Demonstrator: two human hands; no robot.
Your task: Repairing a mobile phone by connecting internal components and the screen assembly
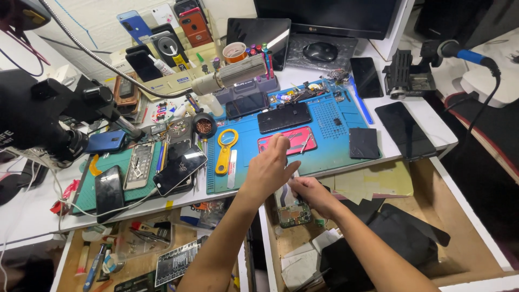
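Note:
My left hand (268, 168) reaches forward over the blue work mat (335, 147), its fingertips resting on the near edge of a red phone back (296, 140) where thin tweezers lie. Just behind that lies a black phone (284, 117), face down. My right hand (312, 194) is at the desk's front edge, above the open drawer. It grips an opened phone with a bare green circuit board (292, 210), part of it hidden by my fingers.
A yellow ring-handled tool (225, 150) lies at the mat's left. Several phones sit on a green mat (89, 186) under a black microscope (48, 113). A dark screen panel (405, 130) and a blue-handled soldering iron (464, 54) are right. Open wooden drawers (470, 227) hold black sheets and tools.

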